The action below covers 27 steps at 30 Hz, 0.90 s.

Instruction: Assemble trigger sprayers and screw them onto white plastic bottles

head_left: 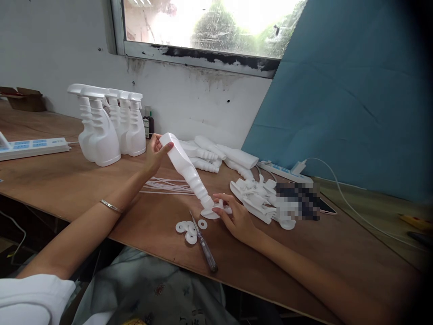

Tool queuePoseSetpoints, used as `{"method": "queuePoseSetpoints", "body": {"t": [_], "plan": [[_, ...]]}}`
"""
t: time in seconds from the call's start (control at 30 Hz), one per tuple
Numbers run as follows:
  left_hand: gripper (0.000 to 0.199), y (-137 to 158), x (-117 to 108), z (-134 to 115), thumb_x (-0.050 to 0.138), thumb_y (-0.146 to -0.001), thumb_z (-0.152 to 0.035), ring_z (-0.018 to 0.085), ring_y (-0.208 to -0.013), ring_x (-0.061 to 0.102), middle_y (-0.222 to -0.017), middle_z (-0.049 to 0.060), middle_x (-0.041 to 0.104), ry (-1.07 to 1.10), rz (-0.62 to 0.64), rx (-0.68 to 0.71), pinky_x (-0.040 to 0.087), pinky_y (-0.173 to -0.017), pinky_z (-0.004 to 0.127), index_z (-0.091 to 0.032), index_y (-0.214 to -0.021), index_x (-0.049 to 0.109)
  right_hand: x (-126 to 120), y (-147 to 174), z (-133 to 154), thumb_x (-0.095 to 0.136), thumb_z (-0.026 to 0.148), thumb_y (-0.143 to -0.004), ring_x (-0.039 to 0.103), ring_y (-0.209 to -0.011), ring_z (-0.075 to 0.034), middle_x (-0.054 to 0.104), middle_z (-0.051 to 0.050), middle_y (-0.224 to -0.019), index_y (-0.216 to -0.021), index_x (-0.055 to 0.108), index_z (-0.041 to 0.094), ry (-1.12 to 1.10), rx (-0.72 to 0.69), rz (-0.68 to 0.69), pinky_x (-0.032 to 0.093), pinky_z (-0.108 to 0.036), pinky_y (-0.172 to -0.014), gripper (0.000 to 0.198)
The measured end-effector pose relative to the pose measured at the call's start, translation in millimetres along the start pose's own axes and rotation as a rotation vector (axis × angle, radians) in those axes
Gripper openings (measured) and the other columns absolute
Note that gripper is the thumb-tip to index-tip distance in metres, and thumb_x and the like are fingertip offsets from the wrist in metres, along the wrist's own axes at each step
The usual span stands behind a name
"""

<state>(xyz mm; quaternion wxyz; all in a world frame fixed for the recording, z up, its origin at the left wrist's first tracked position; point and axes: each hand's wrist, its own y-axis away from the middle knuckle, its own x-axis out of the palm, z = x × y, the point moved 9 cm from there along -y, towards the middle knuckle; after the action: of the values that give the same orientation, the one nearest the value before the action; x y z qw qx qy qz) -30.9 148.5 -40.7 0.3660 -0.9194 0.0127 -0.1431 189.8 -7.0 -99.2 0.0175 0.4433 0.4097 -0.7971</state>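
My left hand point(158, 153) grips the base of a white plastic spray bottle point(186, 168), which is tilted with its neck pointing down to the right. At that neck, my right hand point(237, 219) pinches a white trigger spray head point(211, 212). Neck and head meet or nearly meet; I cannot tell whether they are joined. Just below lie several white ring washers point(191, 231) and a screwdriver point(204, 246) with a clear handle. Thin white tubes point(169, 185) are spread on the table behind the bottle.
Several assembled spray bottles point(107, 131) stand at the left, near a power strip point(37, 148) and a dark small bottle point(148, 124). Empty bottles point(233, 155) lie in a heap at the back. Loose spray heads point(255, 196) are piled on the right, beside another power strip point(287, 172).
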Motion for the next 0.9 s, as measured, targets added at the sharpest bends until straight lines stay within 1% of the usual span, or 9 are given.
{"method": "queuePoseSetpoints", "body": {"t": [0.1, 0.17, 0.3, 0.37, 0.43, 0.57, 0.73, 0.83, 0.9], "plan": [[0.04, 0.6, 2.6, -17.4, 0.072, -0.06, -0.043, 0.015, -0.076, 0.052, -0.075, 0.0, 0.048, -0.086, 0.01, 0.114, 0.041, -0.062, 0.023, -0.019, -0.076, 0.045, -1.1, -1.0, -3.2, 0.046, 0.027, -0.087, 0.059, -0.073, -0.017, 0.062, -0.004, -0.092, -0.113, 0.043, 0.024, 0.003, 0.043, -0.011, 0.048, -0.029, -0.066, 0.026], [0.038, 1.5, 5.0, -26.1, 0.071, -0.061, -0.042, 0.015, -0.077, 0.051, -0.077, 0.0, 0.048, -0.112, 0.025, 0.167, 0.041, -0.062, 0.023, -0.019, -0.077, 0.046, -1.8, -1.5, -5.3, 0.046, 0.028, -0.087, 0.059, -0.074, -0.017, 0.061, -0.003, -0.09, -0.112, 0.044, 0.024, -0.006, 0.073, -0.017, 0.049, -0.028, -0.065, 0.025], [0.033, 1.5, 9.1, -29.0, 0.07, -0.061, -0.036, 0.014, -0.074, 0.049, -0.077, 0.0, 0.047, -0.009, 0.077, 0.176, 0.038, -0.06, 0.022, -0.019, -0.079, 0.049, -0.6, -1.5, -7.2, 0.045, 0.029, -0.087, 0.058, -0.074, -0.016, 0.06, -0.003, -0.09, -0.112, 0.044, 0.023, -0.04, 0.104, -0.003, 0.05, -0.027, -0.063, 0.025], [0.031, 0.5, 9.6, -24.9, 0.07, -0.059, -0.031, 0.014, -0.073, 0.048, -0.078, 0.0, 0.048, 0.082, 0.094, 0.138, 0.038, -0.059, 0.022, -0.019, -0.08, 0.05, -0.2, -1.3, -7.4, 0.045, 0.029, -0.087, 0.058, -0.073, -0.015, 0.06, -0.003, -0.09, -0.113, 0.044, 0.023, -0.05, 0.109, 0.002, 0.05, -0.026, -0.062, 0.026], [0.031, -1.1, 8.8, -18.6, 0.068, -0.056, -0.026, 0.013, -0.072, 0.048, -0.079, 0.0, 0.05, 0.158, 0.09, 0.071, 0.038, -0.057, 0.021, -0.019, -0.081, 0.052, -0.6, -1.3, -6.4, 0.046, 0.029, -0.087, 0.058, -0.073, -0.015, 0.06, -0.003, -0.089, -0.113, 0.044, 0.023, -0.048, 0.103, 0.0, 0.05, -0.026, -0.062, 0.026], [0.03, -3.2, 4.7, -8.2, 0.066, -0.053, -0.02, 0.011, -0.065, 0.048, -0.076, -0.001, 0.051, 0.227, 0.04, -0.066, 0.038, -0.052, 0.019, -0.019, -0.08, 0.054, -2.7, -1.9, -2.1, 0.045, 0.028, -0.088, 0.058, -0.074, -0.015, 0.061, -0.003, -0.09, -0.112, 0.044, 0.023, -0.006, 0.057, -0.022, 0.049, -0.027, -0.065, 0.025], [0.025, -3.1, -3.2, -5.4, 0.072, -0.057, -0.027, 0.008, -0.056, 0.049, -0.07, -0.002, 0.052, 0.228, -0.069, -0.126, 0.039, -0.049, 0.019, -0.018, -0.076, 0.058, -2.1, -0.7, -1.3, 0.045, 0.026, -0.088, 0.058, -0.07, -0.015, 0.062, -0.003, -0.092, -0.112, 0.044, 0.023, 0.028, 0.022, -0.026, 0.048, -0.027, -0.064, 0.025], [0.026, -2.8, -4.0, -1.2, 0.075, -0.054, -0.03, 0.008, -0.052, 0.049, -0.063, -0.002, 0.055, 0.207, -0.093, -0.173, 0.038, -0.047, 0.02, -0.017, -0.071, 0.06, -1.7, 0.1, -1.3, 0.046, 0.026, -0.087, 0.058, -0.072, -0.015, 0.062, -0.003, -0.092, -0.113, 0.043, 0.023, 0.032, 0.011, -0.027, 0.047, -0.026, -0.065, 0.025], [0.027, -3.6, -5.6, 1.9, 0.077, -0.052, -0.031, 0.009, -0.053, 0.05, -0.062, -0.002, 0.057, 0.208, -0.103, -0.194, 0.039, -0.049, 0.02, -0.017, -0.069, 0.061, -2.3, 0.0, -0.7, 0.046, 0.026, -0.087, 0.057, -0.073, -0.015, 0.062, -0.003, -0.092, -0.113, 0.043, 0.023, 0.03, 0.004, -0.032, 0.047, -0.027, -0.066, 0.026]]}}
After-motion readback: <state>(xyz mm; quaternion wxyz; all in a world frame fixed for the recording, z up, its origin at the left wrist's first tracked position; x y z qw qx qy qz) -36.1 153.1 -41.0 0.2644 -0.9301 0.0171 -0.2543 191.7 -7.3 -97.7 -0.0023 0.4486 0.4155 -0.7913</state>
